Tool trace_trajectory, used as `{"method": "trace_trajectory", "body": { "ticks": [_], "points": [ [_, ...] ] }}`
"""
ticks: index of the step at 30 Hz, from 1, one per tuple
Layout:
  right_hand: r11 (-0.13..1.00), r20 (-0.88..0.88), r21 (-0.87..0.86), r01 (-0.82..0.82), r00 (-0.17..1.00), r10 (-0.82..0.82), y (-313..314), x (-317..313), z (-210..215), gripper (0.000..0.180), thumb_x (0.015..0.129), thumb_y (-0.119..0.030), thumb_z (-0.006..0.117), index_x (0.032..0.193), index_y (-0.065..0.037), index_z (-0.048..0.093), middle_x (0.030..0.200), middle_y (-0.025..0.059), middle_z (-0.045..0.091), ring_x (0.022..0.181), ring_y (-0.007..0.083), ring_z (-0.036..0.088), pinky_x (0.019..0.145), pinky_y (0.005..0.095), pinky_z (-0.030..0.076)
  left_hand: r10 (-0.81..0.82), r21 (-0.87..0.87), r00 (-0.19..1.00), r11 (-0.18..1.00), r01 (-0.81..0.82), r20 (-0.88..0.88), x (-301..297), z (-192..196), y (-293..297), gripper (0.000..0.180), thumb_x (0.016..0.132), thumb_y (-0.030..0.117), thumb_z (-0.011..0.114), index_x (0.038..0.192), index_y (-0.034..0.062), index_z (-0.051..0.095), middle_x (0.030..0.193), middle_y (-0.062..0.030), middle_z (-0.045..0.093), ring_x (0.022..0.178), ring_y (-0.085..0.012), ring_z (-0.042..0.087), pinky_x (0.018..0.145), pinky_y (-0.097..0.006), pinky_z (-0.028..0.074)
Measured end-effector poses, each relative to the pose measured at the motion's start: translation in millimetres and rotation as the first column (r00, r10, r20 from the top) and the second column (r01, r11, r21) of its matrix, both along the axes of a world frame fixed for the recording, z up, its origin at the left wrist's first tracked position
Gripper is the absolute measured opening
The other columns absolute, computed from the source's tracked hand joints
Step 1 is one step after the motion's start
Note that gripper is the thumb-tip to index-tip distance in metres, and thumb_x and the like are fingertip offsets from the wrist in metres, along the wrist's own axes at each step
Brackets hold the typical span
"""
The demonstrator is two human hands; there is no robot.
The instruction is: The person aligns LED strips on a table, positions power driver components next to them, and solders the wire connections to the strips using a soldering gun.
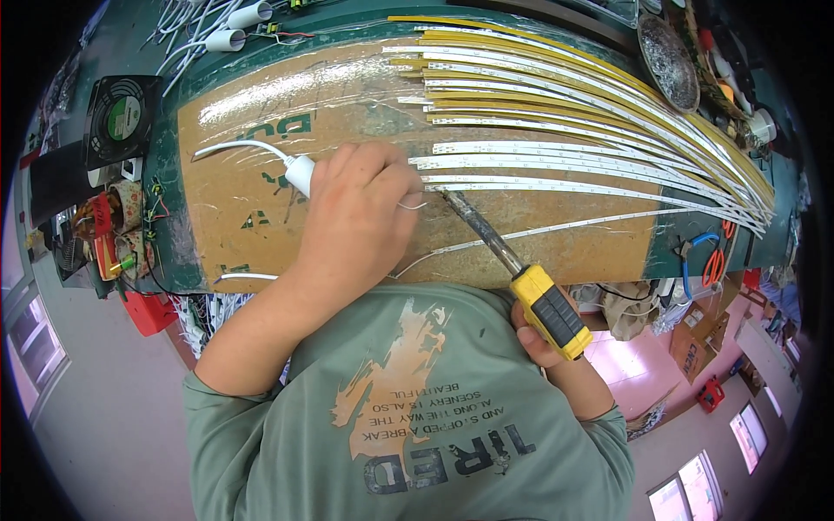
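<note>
Spreading across the upper part of the view: green worktop (pixel 169 208), cluttered along its edges. Lying on it, flat: broad brown cardboard sheet (pixel 234 191), under glossy clear film toward the far side.

Fanned over the cardboard's right half: bundle of long thin strips (pixel 539 95), white and yellow, loose ends toward the left, converging at right on the worktop. Running apart, nearer the front edge: one single white strip (pixel 530 230), passing under the iron's shaft.

Angled from lower right toward the ends of the nearest white strips: soldering iron (pixel 549 310), yellow and black handle, dark metal shaft. Cannot tell contact from near miss at the tip.

Seen from the back, over the middle of the cardboard: left hand (pixel 360 204), curled closed, gripping a white cap; fingertips largely hidden. Standing at far left on the worktop: black fan (pixel 122 122). Below the cardboard's front edge: right hand (pixel 537 339), wrapped around the iron's handle, partly hidden by it.

At right, near the worktop's front edge: blue and orange pliers (pixel 699 252). Poking out at the left hand's outer side: white cap (pixel 300 175), tilted, trailing white cable (pixel 248 144) leftward over the cardboard. Showing just beside the fingers: short thin wire (pixel 413 207).
</note>
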State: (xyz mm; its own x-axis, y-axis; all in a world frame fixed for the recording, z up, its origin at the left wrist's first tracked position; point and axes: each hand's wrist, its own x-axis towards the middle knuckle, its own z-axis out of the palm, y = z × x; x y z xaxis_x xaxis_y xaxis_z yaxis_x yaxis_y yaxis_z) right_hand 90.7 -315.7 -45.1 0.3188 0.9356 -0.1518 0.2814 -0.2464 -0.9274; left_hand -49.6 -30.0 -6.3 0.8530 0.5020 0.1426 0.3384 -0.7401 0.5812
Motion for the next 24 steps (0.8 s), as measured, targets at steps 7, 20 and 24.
{"method": "trace_trajectory", "body": {
  "ticks": [7,20,24],
  "points": [
    [0.998,-0.036,-0.059,0.030,0.999,-0.032,0.9,-2.1,3.2,0.050,0.083,-0.041,0.069,0.116,-0.004,0.062,0.090,0.0129,0.066,0.077,0.0343,0.067,0.066,0.0395,0.053,-0.010,-0.001,1.000,1.000,0.010,-0.003,-0.1,1.5,0.6,0.011,0.076,0.004,0.071,0.084,0.0056,0.064,0.097,-0.0082,0.062,0.091,-0.0310,0.057,0.081,-0.041,0.045],
    [0.997,-0.035,-0.068,0.043,0.998,-0.046,2.6,-2.8,5.0,0.050,0.083,-0.043,0.069,0.115,-0.004,0.062,0.090,0.0134,0.067,0.078,0.0349,0.067,0.067,0.0398,0.053,-0.027,0.000,0.998,1.000,0.027,-0.050,4.3,1.4,3.7,0.011,0.074,0.004,0.070,0.081,0.0055,0.061,0.098,-0.0086,0.061,0.093,-0.0315,0.057,0.083,-0.041,0.046],
    [0.998,0.011,-0.054,0.032,0.999,-0.031,1.4,-2.3,2.6,0.051,0.083,-0.044,0.069,0.115,-0.004,0.062,0.090,0.0131,0.067,0.078,0.0344,0.067,0.067,0.0391,0.053,-0.021,-0.014,0.998,1.000,0.020,-0.060,5.3,0.7,3.7,0.010,0.073,0.004,0.069,0.080,0.0051,0.062,0.098,-0.0088,0.061,0.093,-0.0317,0.058,0.083,-0.041,0.046]
  ]
}}
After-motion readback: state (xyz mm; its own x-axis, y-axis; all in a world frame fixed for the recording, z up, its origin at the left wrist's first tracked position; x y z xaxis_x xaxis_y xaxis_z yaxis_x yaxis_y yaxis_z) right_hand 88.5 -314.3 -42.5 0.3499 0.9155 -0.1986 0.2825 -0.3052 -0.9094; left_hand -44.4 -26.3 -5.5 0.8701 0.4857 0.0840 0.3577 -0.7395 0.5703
